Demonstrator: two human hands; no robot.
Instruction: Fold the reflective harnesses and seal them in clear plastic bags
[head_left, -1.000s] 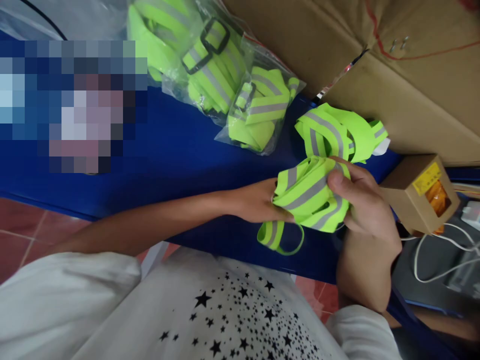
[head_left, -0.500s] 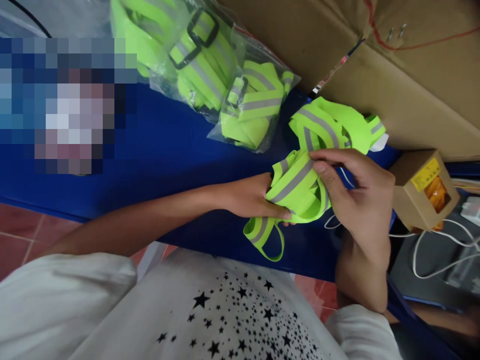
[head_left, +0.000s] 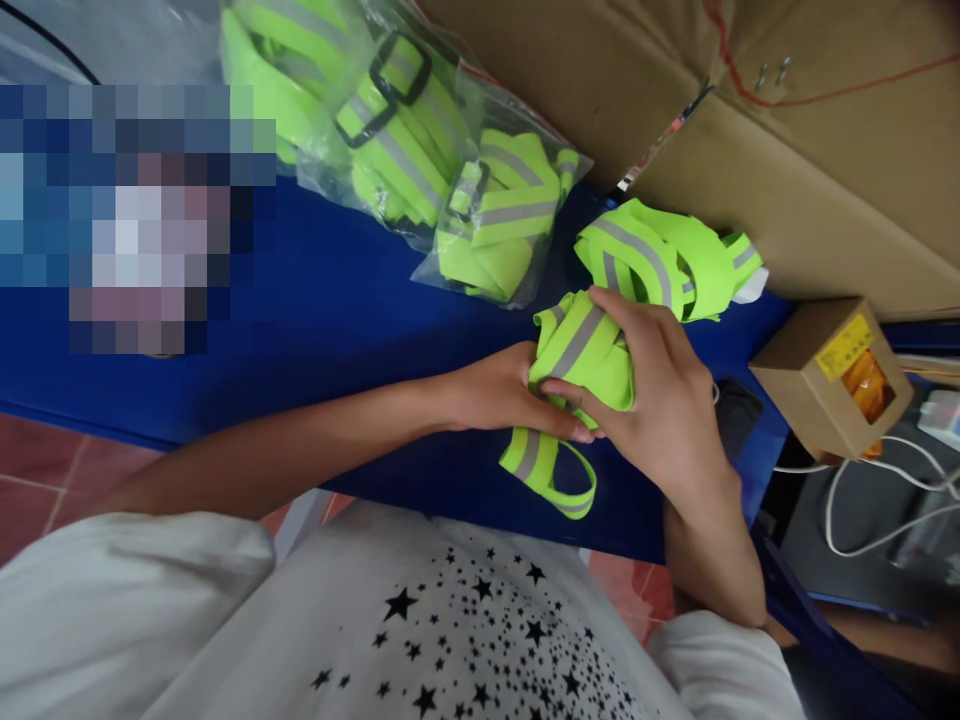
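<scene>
Both hands are on a folded bundle of neon yellow-green reflective strap (head_left: 581,345) with a grey stripe, held above the blue table. My left hand (head_left: 499,388) grips its left side, thumb along the lower edge. My right hand (head_left: 645,385) wraps round the bundle from the right, fingers over the top and thumb across the front. A loose strap end (head_left: 551,470) hangs in a loop below my left thumb. Just behind my right hand lies another heap of the same strap (head_left: 667,255). The fingers of my left hand are partly hidden under the bundle.
Clear plastic bags of folded straps (head_left: 499,220) lie at the back of the blue table (head_left: 330,320). Large cardboard boxes (head_left: 600,80) stand behind. At right are a small carton (head_left: 814,385), a dark phone-like object (head_left: 739,415) and white cables (head_left: 829,510). A pixelated patch covers the left.
My right hand has moved left and closed round the bundle, from a fingertip pinch at its upper right edge. The bundle is more compact, and the hanging loop has shifted slightly right.
</scene>
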